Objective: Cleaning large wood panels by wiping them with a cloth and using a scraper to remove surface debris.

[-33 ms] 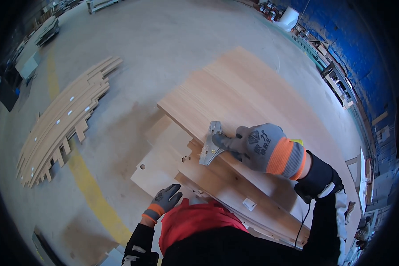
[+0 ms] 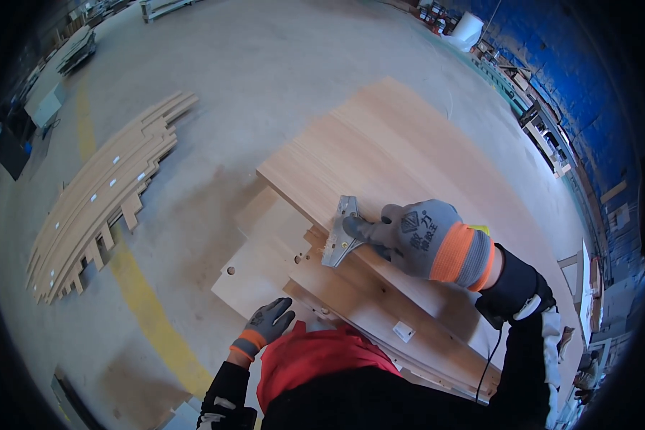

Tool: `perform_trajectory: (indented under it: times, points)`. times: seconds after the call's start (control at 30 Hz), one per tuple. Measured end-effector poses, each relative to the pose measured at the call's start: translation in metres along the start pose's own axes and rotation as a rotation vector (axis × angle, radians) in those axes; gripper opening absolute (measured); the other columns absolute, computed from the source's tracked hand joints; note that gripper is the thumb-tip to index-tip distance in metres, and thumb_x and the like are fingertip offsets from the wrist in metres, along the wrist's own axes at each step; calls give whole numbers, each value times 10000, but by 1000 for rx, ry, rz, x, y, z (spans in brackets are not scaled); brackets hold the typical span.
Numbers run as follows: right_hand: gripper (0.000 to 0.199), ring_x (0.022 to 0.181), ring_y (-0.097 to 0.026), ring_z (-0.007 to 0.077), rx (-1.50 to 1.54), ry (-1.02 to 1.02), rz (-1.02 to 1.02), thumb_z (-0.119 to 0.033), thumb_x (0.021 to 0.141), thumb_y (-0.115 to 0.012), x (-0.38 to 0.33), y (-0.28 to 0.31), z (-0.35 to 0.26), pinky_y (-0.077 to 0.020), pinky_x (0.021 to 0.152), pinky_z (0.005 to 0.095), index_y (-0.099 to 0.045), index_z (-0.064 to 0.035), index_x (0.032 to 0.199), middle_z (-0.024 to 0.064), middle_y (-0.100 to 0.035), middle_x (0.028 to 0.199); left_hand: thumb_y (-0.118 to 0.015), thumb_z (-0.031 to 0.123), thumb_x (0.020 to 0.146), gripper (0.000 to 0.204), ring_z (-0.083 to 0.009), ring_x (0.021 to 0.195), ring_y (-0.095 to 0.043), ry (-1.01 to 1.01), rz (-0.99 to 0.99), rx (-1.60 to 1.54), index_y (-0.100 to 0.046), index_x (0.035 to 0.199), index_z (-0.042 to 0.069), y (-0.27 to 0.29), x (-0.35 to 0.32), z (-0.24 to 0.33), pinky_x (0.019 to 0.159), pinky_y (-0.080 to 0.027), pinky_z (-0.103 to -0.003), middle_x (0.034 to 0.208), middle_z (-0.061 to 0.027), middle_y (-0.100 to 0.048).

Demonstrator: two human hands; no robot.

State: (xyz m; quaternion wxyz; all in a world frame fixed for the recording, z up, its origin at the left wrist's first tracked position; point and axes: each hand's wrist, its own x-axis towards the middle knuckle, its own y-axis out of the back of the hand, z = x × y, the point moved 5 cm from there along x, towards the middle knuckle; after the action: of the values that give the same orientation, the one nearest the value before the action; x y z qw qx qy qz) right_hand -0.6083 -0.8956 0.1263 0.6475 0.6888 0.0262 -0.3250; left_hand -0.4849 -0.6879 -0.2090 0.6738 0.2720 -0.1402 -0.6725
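In my right hand [image 2: 423, 240], gloved in grey with an orange cuff, is a scraper with a wide metal head [image 2: 342, 231]. Its head lies at the near edge of a large light-wood panel [image 2: 387, 147], and a bit of yellow shows by my wrist. My fingers hide most of the handle. My left hand [image 2: 269, 322], in a matching glove, holds nothing. Its fingers are apart and slightly bent, beside the lower boards. Under the panel are a pale board with round holes [image 2: 254, 276] and a brown wooden piece with a white label [image 2: 403, 331].
Long stepped wooden strips [image 2: 107, 193] are stacked on the floor at left, over a yellow floor line [image 2: 147, 304]. A white roll [image 2: 467, 30] and assorted materials line the blue wall at right. Flat sheets [image 2: 79, 50] are piled at far left.
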Motion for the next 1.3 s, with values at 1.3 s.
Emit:
perform_trajectory:
  times: [1.3]
  points:
    - [507, 824, -646, 404, 218, -105, 178, -193, 890, -502, 102, 53, -24, -506, 731, 475, -372, -120, 1375, 234, -654, 861, -553, 273, 934, 367, -368, 1086, -585, -131, 83, -111, -588, 1185, 8, 52, 32, -21, 936, -471, -413, 1203, -189, -612]
